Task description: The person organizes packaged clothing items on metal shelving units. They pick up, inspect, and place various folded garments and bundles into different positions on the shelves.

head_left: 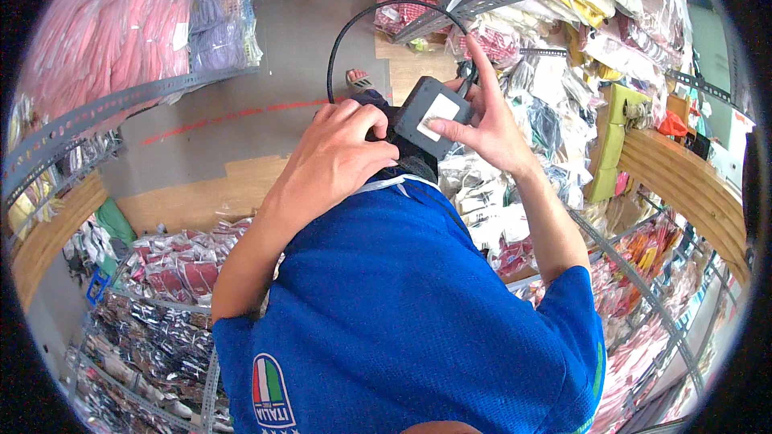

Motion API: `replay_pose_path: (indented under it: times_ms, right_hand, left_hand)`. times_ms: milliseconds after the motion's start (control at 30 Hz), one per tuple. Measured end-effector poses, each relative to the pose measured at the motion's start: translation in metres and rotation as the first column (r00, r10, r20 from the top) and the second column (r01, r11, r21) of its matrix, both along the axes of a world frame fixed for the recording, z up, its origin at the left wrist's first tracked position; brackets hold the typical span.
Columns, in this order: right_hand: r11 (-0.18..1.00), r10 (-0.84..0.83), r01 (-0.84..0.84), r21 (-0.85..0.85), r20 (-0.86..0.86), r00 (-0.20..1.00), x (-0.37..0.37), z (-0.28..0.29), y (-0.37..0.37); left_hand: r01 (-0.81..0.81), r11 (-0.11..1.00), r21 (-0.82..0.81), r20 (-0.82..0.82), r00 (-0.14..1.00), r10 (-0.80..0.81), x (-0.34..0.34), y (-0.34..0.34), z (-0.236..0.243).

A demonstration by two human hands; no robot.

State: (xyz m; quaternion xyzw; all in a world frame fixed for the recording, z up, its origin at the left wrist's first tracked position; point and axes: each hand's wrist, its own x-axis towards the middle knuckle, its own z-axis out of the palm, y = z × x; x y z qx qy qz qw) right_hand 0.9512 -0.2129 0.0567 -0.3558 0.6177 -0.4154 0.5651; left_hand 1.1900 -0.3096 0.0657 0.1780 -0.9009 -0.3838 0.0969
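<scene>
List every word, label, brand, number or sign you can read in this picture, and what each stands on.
Blue short-sleeved fabric shirt: a red, white and green shield crest with upside-down lettering; wording not copied here.
Black rectangular box in the right hand: white rectangular label, partly covered by that hand; any print too small to read.
Pink bundles in clear plastic: no print legible.
</scene>
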Motion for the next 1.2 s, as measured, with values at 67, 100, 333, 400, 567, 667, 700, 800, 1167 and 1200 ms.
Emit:
replay_pose_path:
  times_ms: [67, 100, 333, 400, 567, 667, 700, 800, 1167, 1200]
  right_hand:
    - [0.998, -0.023, 0.025, -0.056, 0.029, 0.999, 0.008, 0.009, 0.007]
    - [0.998, -0.022, 0.02, -0.06, -0.028, 0.999, 0.012, 0.01, 0.012]
    - [0.999, 0.037, -0.038, -0.004, -0.181, 0.983, 0.021, 0.013, 0.033]
    - [0.997, 0.04, -0.055, -0.051, -0.265, 0.964, 0.023, 0.015, 0.035]
    - [0.99, 0.11, -0.134, -0.046, -0.353, 0.929, 0.024, 0.027, 0.031]
    - [0.991, 0.013, -0.051, -0.126, -0.284, 0.959, 0.033, 0.008, 0.041]
    - [0.993, -0.015, -0.015, -0.113, -0.259, 0.966, 0.035, 0.003, 0.044]
    - [0.983, -0.14, 0.121, -0.136, -0.133, 0.981, 0.048, -0.02, 0.056]
    - [0.977, -0.202, 0.21, -0.046, 0.136, 0.97, 0.036, -0.021, 0.07]
    - [0.963, -0.254, 0.265, -0.044, 0.175, 0.951, 0.04, -0.025, 0.072]
  left_hand:
    - [-0.004, 1.0, 0.015, -0.033, 0.999, 0.005, 0.003, 0.001, 0.002]
    - [-0.007, 1.0, 0.004, -0.055, 0.998, 0.007, 0.005, 0.001, 0.002]
    - [0.076, 0.997, 0.014, -0.066, 0.995, -0.075, 0.011, -0.002, 0.012]
    - [0.117, 0.992, 0.047, -0.067, 0.991, -0.114, 0.008, -0.004, 0.013]
    - [0.208, 0.968, 0.143, -0.069, 0.977, -0.199, -0.003, -0.013, 0.016]
    - [0.243, 0.951, 0.189, -0.077, 0.97, -0.232, -0.009, -0.014, 0.015]
    - [0.239, 0.949, 0.207, -0.057, 0.971, -0.232, -0.009, -0.014, 0.017]
    - [0.225, 0.962, 0.156, -0.025, 0.974, -0.224, -0.008, -0.009, 0.021]
    - [0.321, 0.93, -0.177, 0.063, 0.947, -0.315, -0.028, 0.013, 0.021]
    - [0.32, 0.935, -0.151, 0.044, 0.947, -0.317, -0.032, 0.009, 0.024]
